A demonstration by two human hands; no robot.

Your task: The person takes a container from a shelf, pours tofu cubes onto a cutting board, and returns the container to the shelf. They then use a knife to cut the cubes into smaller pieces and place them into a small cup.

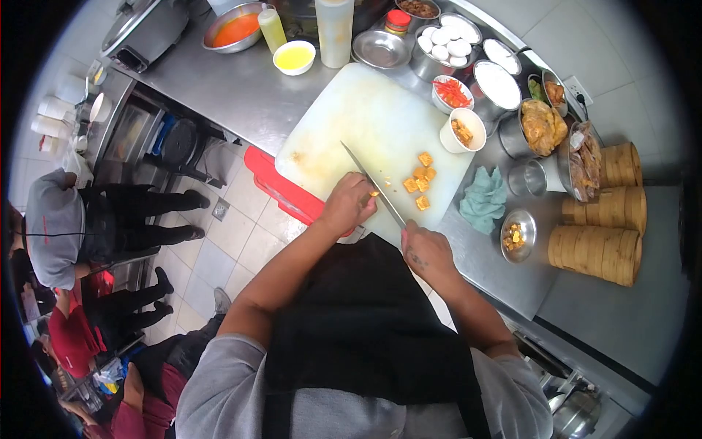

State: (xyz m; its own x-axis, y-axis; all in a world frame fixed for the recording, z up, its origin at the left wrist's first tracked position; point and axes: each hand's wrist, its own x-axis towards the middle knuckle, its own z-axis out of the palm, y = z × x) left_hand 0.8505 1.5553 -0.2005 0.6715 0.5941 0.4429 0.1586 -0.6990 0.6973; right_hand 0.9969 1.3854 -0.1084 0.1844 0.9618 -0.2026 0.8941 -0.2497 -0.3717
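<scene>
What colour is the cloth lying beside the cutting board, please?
Teal green; the cloth shows best in the head view.

free: cutting board far half | blocked, right edge: cup, pepper bowl, cloth

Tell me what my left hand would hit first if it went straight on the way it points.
Most likely the knife blade, which the right hand holds slanted just past the left hand and its orange piece. Beyond it lie the orange cubes on the cutting board.
</scene>
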